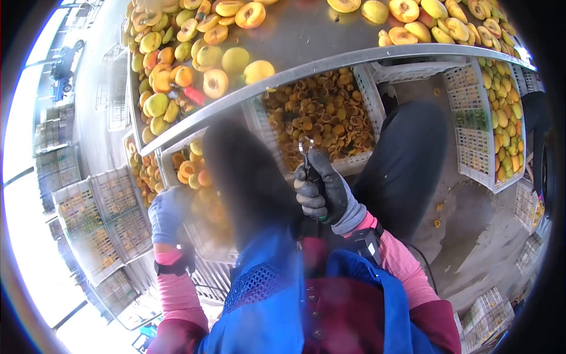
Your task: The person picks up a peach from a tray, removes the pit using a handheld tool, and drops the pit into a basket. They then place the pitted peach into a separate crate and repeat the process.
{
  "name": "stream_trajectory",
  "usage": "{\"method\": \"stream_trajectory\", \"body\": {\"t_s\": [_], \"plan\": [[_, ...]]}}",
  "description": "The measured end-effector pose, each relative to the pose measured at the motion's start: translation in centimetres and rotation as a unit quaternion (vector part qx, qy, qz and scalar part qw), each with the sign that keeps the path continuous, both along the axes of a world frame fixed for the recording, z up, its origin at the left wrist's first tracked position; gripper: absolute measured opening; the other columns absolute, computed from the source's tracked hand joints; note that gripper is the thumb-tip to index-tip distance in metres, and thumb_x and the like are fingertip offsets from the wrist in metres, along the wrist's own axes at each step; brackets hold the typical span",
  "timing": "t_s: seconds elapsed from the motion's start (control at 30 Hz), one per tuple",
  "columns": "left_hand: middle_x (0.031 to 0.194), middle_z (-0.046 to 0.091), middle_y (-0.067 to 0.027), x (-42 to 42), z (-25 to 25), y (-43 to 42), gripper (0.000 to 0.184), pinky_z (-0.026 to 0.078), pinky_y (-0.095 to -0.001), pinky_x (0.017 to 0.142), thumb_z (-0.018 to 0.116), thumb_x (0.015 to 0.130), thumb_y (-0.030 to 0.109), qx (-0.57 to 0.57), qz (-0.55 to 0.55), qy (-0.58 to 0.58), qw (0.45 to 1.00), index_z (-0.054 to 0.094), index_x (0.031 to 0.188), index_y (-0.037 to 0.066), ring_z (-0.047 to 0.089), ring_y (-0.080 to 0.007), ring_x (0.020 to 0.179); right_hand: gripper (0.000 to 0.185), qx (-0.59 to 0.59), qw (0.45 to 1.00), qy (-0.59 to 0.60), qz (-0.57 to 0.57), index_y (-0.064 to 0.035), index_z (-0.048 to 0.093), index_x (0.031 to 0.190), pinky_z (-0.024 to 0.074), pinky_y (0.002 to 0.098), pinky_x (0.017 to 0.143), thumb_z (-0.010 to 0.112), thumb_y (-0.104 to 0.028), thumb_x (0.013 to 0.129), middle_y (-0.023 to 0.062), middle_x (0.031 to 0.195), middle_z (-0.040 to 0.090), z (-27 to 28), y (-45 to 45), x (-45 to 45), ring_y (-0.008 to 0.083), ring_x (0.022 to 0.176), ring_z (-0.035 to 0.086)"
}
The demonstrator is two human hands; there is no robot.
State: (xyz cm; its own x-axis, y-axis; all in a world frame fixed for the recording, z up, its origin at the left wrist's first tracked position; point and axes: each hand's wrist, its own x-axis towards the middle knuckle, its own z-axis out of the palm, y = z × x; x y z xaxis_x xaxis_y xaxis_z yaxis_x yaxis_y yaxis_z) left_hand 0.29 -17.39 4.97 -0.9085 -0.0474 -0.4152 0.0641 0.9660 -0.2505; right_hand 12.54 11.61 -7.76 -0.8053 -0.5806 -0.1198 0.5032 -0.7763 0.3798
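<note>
My right hand [321,189], in a dark grey glove, is closed around the black handle of a small tool with a metal ring head [305,145]. Its head points up, over a crate of brown-orange fruit pieces [321,112] between my knees. My left hand [170,217], in a light grey-blue glove, hangs low at the left beside crates of halved yellow fruit [191,168]. Its fingers are blurred, and what they hold, if anything, cannot be made out. Above, halved and whole yellow fruit [236,60] lies on a metal table [306,44].
A red-handled object [193,95] lies among the fruit at the table's left. On the right stands a white crate of yellow-green fruit [501,124]. Stacked crates [103,218] are at the left. Part of another person's dark-clothed leg [535,118] shows at the far right.
</note>
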Motion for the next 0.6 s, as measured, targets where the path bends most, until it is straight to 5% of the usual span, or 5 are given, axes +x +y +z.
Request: {"method": "stream_trajectory", "body": {"t_s": [0.17,0.23,0.37,0.53,0.6], "plan": [[0.084,0.066,-0.0132,-5.1,0.4,5.6,0.019,0.048,-0.0324,0.066,0.062,0.085,0.019,0.301,0.017,0.114,0.947,0.067,0.095,0.003,0.064,-0.0234,0.071,0.04,0.302,0.938,-0.151,0.079,-0.0152,0.054,0.085,0.0232,0.0222,0.034,0.051,-0.055,0.089,-0.0052,0.056,0.036,2.6,0.4,-1.2,0.0073,0.039,0.03],[0.079,0.065,-0.0104,-8.1,-0.6,11.9,0.02,0.046,-0.0295,0.061,0.065,0.083,0.019,0.442,-0.13,0.173,0.87,0.067,0.096,0.004,0.059,-0.0203,0.061,0.038,0.345,0.924,-0.151,0.061,-0.0155,0.052,0.085,0.0282,0.0216,0.036,0.052,-0.053,0.089,-0.0044,0.058,0.042,2.8,0.5,-1.2,0.0067,0.042,0.036],[0.083,0.064,-0.0081,-13.6,1.4,28.4,0.035,0.049,-0.0373,0.071,0.063,0.081,0.039,0.362,-0.394,0.145,0.832,0.063,0.104,0.013,0.063,-0.0259,0.082,0.043,0.413,0.89,-0.183,0.068,-0.014,0.051,0.086,0.0302,0.0228,0.037,0.05,-0.057,0.089,-0.0019,0.06,0.044,3.5,1.2,-2.0,0.0087,0.043,0.039],[0.109,0.059,-0.0161,-20.0,-7.5,41.2,0.05,0.047,-0.0452,0.082,0.055,0.079,0.05,0.188,-0.495,0.121,0.84,0.057,0.114,0.015,0.061,-0.0341,0.094,0.04,0.427,0.878,-0.215,0.018,-0.0151,0.054,0.091,0.0348,0.0242,0.036,0.052,-0.055,0.088,-0.0011,0.061,0.049,3.3,2.1,-2.6,0.0103,0.043,0.045],[0.108,0.06,-0.0151,-19.9,-8.3,41.0,0.049,0.047,-0.043,0.083,0.059,0.077,0.046,0.287,-0.444,0.062,0.847,0.057,0.114,0.014,0.061,-0.0324,0.095,0.04,0.426,0.878,-0.219,0.0,-0.0144,0.055,0.093,0.0359,0.0247,0.036,0.053,-0.054,0.088,-0.0004,0.061,0.05,3.1,2.5,-2.6,0.0112,0.043,0.046]]}}
